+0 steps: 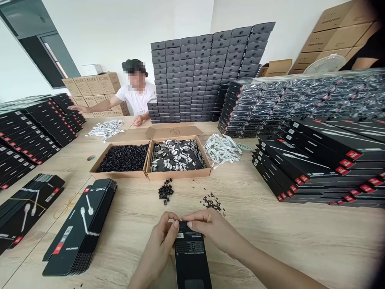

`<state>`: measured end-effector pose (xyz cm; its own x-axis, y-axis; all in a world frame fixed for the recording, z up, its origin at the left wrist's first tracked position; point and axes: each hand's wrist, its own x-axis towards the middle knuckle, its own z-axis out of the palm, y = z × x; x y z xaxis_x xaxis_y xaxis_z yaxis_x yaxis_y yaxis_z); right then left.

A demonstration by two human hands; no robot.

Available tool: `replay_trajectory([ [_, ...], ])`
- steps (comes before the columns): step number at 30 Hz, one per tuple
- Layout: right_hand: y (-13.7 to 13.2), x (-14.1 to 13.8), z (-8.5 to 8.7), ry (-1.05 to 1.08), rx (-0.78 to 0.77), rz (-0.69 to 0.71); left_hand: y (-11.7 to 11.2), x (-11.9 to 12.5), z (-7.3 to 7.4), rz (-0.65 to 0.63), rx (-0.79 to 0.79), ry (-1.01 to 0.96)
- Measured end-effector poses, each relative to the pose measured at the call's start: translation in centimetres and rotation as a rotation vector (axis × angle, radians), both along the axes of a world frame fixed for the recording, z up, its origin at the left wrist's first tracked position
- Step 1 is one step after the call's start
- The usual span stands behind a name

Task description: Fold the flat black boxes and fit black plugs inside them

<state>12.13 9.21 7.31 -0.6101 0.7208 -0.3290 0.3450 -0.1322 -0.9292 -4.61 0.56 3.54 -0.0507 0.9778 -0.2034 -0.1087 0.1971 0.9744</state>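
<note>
Hands doing what?

Left hand and right hand both closed on the top end of a black cardboard retail box, fingers pinching it from either side.

Box where?

Lying on the pale wood table, directly under the hands, with a barcode label near the pinched end.

Anything close by?

Just ahead, a small heap of black pieces and a looser scatter of black pieces.

Farther off?

Two open cardboard trays, one of black pieces, one of black-and-white printed packets; beside them, bundled white cables. Across the table, a co-worker in a white T-shirt.
</note>
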Motion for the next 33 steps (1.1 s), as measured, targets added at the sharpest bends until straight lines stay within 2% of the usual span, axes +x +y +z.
replay_trajectory([
  [4, -0.5, 0.0, 0.1, 0.096, 0.078, 0.088, 1.1, -2.1, 0.5, -0.164, -0.046, -0.113],
  [7, -1.2, 0.1, -0.4, 0.135, 0.062, 0.127, 1.6, -3.2, 0.0, -0.174, -0.049, -0.123],
  [12, -2.6, 0.8, -1.8, 0.217, -0.053, 0.032, 1.5, -4.0, -0.8, -0.179, -0.051, -0.122],
  [16, -3.2, 1.2, -2.7, 0.227, -0.140, 0.012, 0.7, -3.4, -0.7, -0.170, -0.023, -0.105],
  [19, -3.5, 1.4, -3.2, 0.239, -0.146, -0.023, 0.0, -2.6, -0.8, -0.146, -0.013, -0.105],
  [23, -4.2, 1.5, -3.8, 0.218, -0.111, -0.046, -0.9, -1.9, -1.4, -0.068, -0.003, -0.151],
  [27, -5.6, 1.2, -3.7, 0.319, -0.168, -0.083, -1.3, -1.6, -1.5, 0.007, 0.058, -0.147],
  [33, -6.8, 0.6, -2.9, 0.301, -0.004, -0.212, -2.0, -0.4, -0.8, 0.003, 0.125, -0.200],
])
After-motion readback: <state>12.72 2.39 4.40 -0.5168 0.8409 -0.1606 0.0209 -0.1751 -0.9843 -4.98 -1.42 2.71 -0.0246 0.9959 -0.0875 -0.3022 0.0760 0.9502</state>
